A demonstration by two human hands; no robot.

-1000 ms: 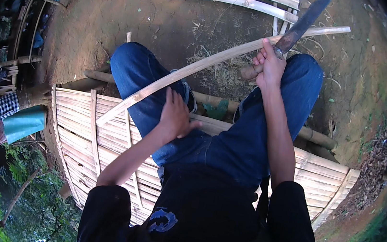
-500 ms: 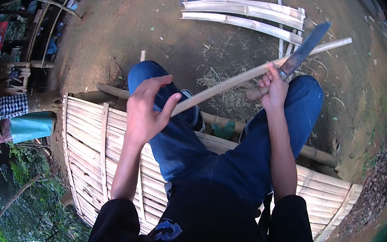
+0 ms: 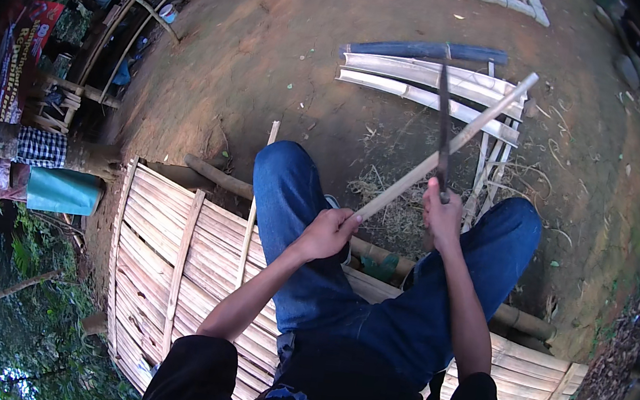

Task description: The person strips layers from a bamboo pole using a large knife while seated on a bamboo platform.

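My left hand (image 3: pixel 324 234) is closed on the lower end of a pale bamboo strip (image 3: pixel 492 115), which slants up and away to the right. In my right hand (image 3: pixel 442 217) is the handle of a machete (image 3: pixel 444 115), mostly hidden by the fingers. Its dark blade stands nearly upright in the view, edge-on, and crosses the strip about midway along; whether it cuts into the wood I cannot tell. Both hands are above my lap, between my knees in blue jeans (image 3: pixel 285 196).
I sit on a slatted bamboo platform (image 3: pixel 208 266). On the dirt ahead, split bamboo pieces (image 3: pixel 458 115) and a dark bamboo length (image 3: pixel 434 51) lie across thin strips, beside shavings (image 3: pixel 377 191). A teal cloth (image 3: pixel 63 191) and a banner (image 3: pixel 21 59) hang at left.
My left hand has moved right and closed round the strip's end; its fingers were spread before. The machete has swung from pointing up-right to nearly upright across the strip. The view has shifted.
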